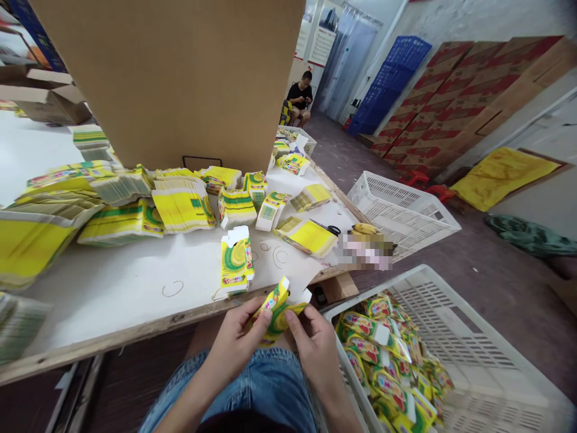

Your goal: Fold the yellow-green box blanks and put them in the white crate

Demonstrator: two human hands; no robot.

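Note:
Above my lap, just off the table's front edge, I hold a small yellow and green printed carton (278,319) with white end flaps. My left hand (241,334) pinches its left side, thumb on the printed face. On its right side my right hand (313,337) grips it with thumb and fingers. Directly beyond, a stack of similar cartons (237,261) lies at the table edge. Bundles of flattened cartons (183,207) are lined up behind it. To the right, a white crate (487,349) holds many yellow cartons (383,367).
A tall brown cardboard sheet (171,78) stands at the back of the white table (135,282). Black-handled scissors (333,230) and bananas (365,229) lie near the right edge. Another white crate (406,204) stands on the floor. A person (301,96) sits farther back.

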